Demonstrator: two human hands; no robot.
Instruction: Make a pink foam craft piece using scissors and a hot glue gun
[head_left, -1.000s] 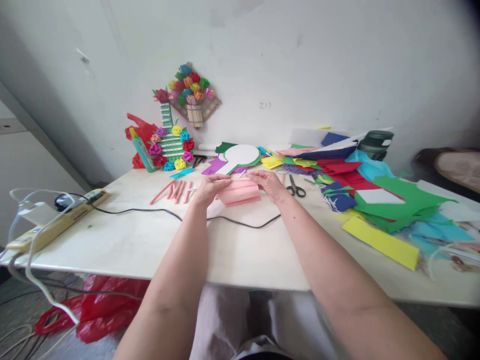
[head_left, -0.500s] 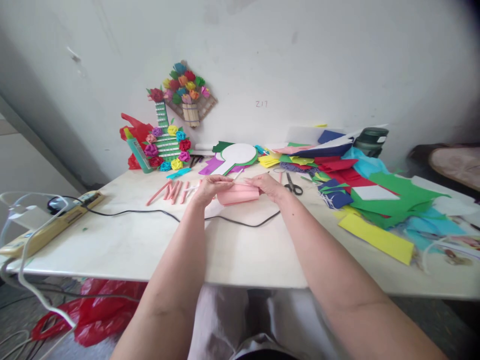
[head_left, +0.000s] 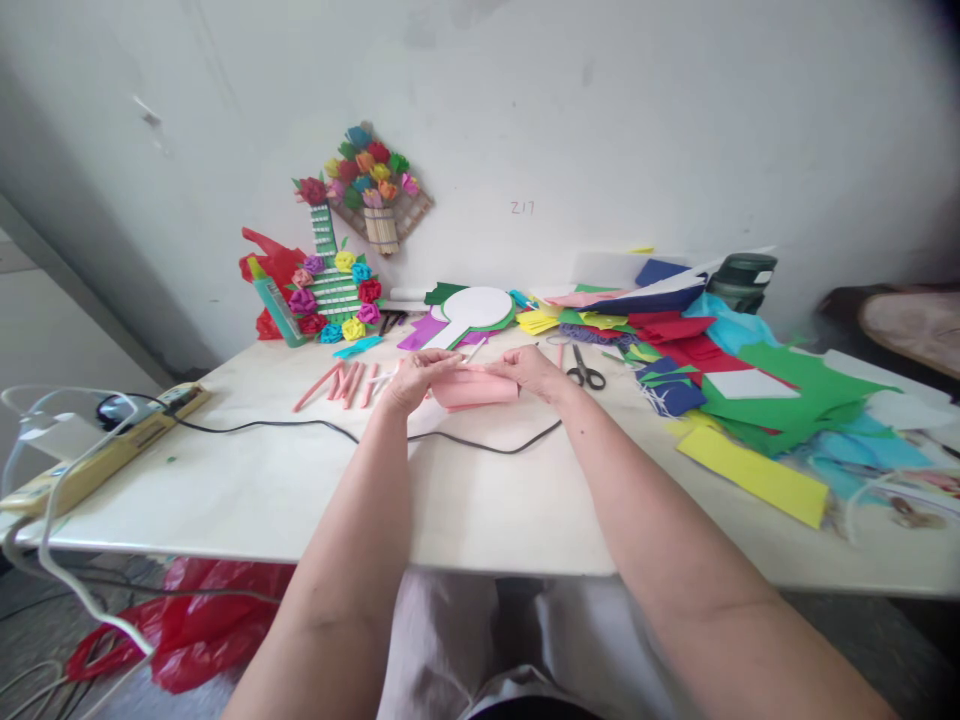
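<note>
My left hand and my right hand are both closed on the pink paper, each pinching its upper edge near 1 end. The paper is between the hands, with its broad face on the side toward my body. Compared with 1 second ago, this face looks less tall and its lower part more curved, while my hands have kept almost the same places along the edge. For the work I judge it means that the upper edge is being rolled or folded in small turns, with the grip quite even on both sides. The pink sticks, to the left of my left hand, and the scissors, just to the right of my right hand, stay untouched. Beyond my hands lies the white paper shape, round with a handle.

Some things I cannot make out well. My fingers cover the edge which they press, so I cannot count the turns. A thin white stick shows just beyond my fingers, but whether it goes into the fold or only lies behind, I cannot tell. The black cable passes on the near side of my hands, and my 2 forearms hide parts of it
</note>
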